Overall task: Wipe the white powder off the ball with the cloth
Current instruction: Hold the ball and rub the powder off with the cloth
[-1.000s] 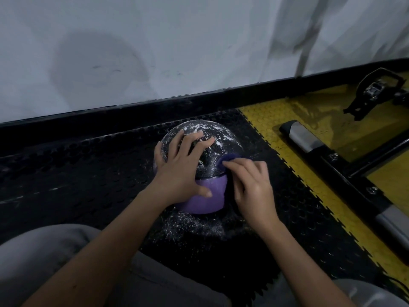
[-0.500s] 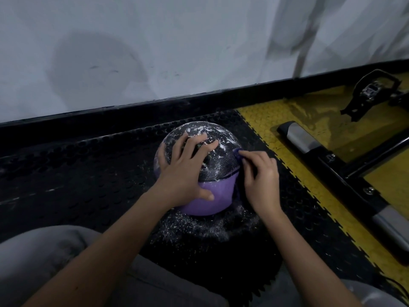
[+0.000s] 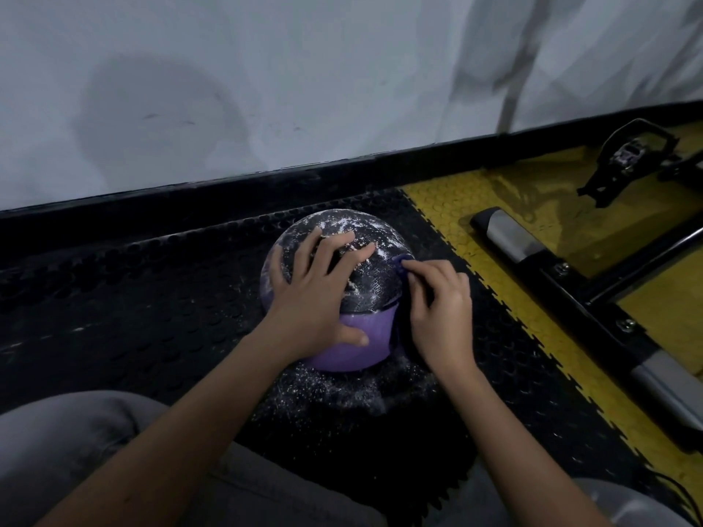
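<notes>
left hand (image 3: 315, 298) lies flat on top of the ball (image 3: 365, 287), palm down, fingers spread apart across the dark powdered upper half, thumb stretched down onto the purple lower part. forearm comes in from lower left, over a grey-trousered knee (image 3: 64, 450).

right hand (image 3: 441, 310) sits against the ball's right side, wrist bent, fingers curled together and pinched on a small blue-purple cloth (image 3: 402, 260); only a bit of cloth shows at the fingertips, pressed to the ball's surface. right forearm enters from lower right.

ball rests on the black studded floor mat (image 3: 152, 306), centre frame, near the black baseboard (image 3: 228, 192) of the white wall (image 3: 266, 78). white powder (image 3: 342, 226) speckles the ball's top, and loose powder is scattered on the mat just in front of the ball.

counts: one ball, one cloth, two hands. to the right a yellow studded floor section (image 3: 494, 207) with a black and silver metal frame (image 3: 570, 283) lying on it, and one black pedal-like piece (image 3: 631, 154) at far right, well apart from the ball.
</notes>
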`<state>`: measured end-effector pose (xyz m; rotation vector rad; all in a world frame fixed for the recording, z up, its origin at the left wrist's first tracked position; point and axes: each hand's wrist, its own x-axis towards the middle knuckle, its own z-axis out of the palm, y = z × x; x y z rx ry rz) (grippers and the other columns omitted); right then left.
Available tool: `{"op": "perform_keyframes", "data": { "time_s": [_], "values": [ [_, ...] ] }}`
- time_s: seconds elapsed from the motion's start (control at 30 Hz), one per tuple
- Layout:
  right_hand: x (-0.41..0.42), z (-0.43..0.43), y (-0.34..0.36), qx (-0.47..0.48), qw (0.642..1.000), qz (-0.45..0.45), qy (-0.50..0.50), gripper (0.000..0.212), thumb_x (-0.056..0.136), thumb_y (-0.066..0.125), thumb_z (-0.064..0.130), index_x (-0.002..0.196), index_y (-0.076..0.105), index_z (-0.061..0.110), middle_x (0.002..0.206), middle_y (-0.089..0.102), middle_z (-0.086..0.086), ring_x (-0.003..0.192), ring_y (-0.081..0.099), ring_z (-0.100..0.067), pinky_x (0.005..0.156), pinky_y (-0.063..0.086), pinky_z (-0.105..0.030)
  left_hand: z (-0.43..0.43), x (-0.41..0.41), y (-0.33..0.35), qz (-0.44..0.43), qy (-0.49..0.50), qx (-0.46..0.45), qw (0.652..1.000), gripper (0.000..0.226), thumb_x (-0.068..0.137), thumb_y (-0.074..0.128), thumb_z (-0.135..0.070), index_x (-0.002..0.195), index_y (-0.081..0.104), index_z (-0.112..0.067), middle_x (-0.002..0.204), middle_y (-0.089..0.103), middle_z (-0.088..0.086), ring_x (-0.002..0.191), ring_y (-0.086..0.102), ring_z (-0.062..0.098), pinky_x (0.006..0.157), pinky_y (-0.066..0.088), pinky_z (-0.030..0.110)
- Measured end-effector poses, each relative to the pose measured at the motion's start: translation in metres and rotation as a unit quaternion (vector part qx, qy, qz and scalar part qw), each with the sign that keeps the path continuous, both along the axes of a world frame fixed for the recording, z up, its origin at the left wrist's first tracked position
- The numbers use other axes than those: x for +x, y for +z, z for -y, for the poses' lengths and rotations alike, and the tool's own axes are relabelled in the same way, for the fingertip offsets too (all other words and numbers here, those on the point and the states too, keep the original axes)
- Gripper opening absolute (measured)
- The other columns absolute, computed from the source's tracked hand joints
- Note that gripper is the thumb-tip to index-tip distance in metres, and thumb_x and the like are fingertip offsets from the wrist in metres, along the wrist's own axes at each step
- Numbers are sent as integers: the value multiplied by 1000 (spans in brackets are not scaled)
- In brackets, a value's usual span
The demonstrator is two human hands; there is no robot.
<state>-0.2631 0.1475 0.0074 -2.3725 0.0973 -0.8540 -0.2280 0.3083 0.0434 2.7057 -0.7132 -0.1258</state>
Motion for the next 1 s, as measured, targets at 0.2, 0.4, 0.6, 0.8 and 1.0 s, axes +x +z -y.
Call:
{"op": "perform_keyframes", "data": {
  "time_s": [0.2, 0.4, 0.6, 0.8, 1.0],
  "values": [
    [-16, -17, -2, -91, 993, 22, 74, 19, 89, 55, 8, 102, 68, 9, 99, 63, -1, 82, 46, -22, 76, 37, -20, -4, 0, -2, 24, -5, 15, 1000, 109, 59, 73, -61, 141, 3, -49, 146, -7, -21, 136, -23, 7, 106, -13, 58],
    [-3, 6, -8, 0, 1000, -7, -22, 19, 87, 57, 6, 101, 69, 9, 94, 65, -2, 81, 52, -27, 81, 27, -1, -4, 5, 1, 15, -2, 16, 1000, 113, 56, 75, -62, 141, 2, -50, 146, -6, -21, 137, -23, 10, 105, -15, 59],
    [-23, -26, -13, -91, 992, 18, 86, 21, 89, 53, 12, 104, 68, 9, 103, 63, -1, 86, 46, -22, 78, 40, -24, -8, 8, 0, 16, 17, 9, 1000, 110, 56, 75, -61, 141, 6, -49, 148, -3, -20, 136, -22, 7, 106, -13, 58],
    [-4, -3, -14, 7, 1000, 15, 0, 19, 86, 56, 4, 100, 68, 9, 99, 64, -4, 83, 54, -28, 83, 29, -6, -10, 15, 2, 0, 22, -19, 1000, 112, 53, 76, -62, 141, 8, -51, 148, -1, -20, 137, -20, 8, 106, -16, 56],
    [-21, -36, -14, -147, 981, 47, 114, 19, 88, 54, 8, 102, 68, 6, 103, 64, -7, 82, 46, -26, 78, 39, -26, -9, 14, -1, 17, 31, -25, 999, 103, 61, 74, -50, 141, 10, -49, 148, 2, -18, 137, -17, 7, 107, -13, 56]
  ]
}}
